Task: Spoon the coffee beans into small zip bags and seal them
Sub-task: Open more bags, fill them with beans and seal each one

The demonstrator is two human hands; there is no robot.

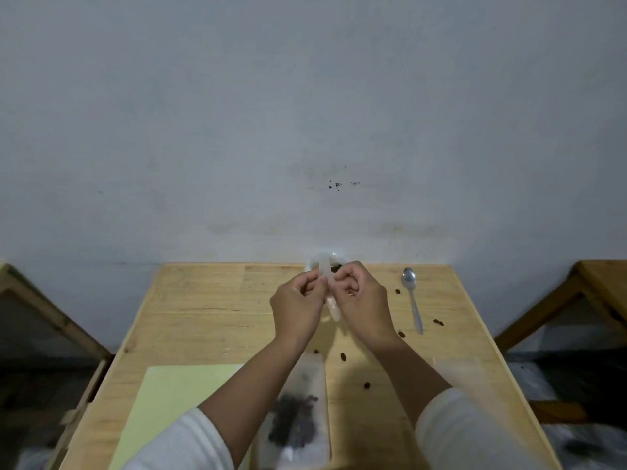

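Both hands are raised together over the far middle of the bench [203, 320]. A small clear zip bag [328, 293] is pinched between them: the left hand [298, 305] grips one side near the top, the right hand [361, 300] the other, fingers of both curled onto the plastic. The bag is held edge-on, its long axis running from the far top down toward the person, hanging between the two wrists. Whether it holds beans cannot be told; it looks pale and nearly flat.

Judged step: opening the mouth of the bag, or pressing its strip shut. Which of the two is not shown.

The spoon [412, 296] lies on the bench to the right of the hands, bowl far, handle near, well apart from the fingers; the right hand is the nearer one. A container [334, 264] with dark contents is partly hidden just behind the hands.

Nearer the person, between the forearms, a filled bag [295, 415] of coffee beans lies flat. Loose beans [343, 356] are scattered on the wood. A pale green sheet [169, 401] lies at near left.
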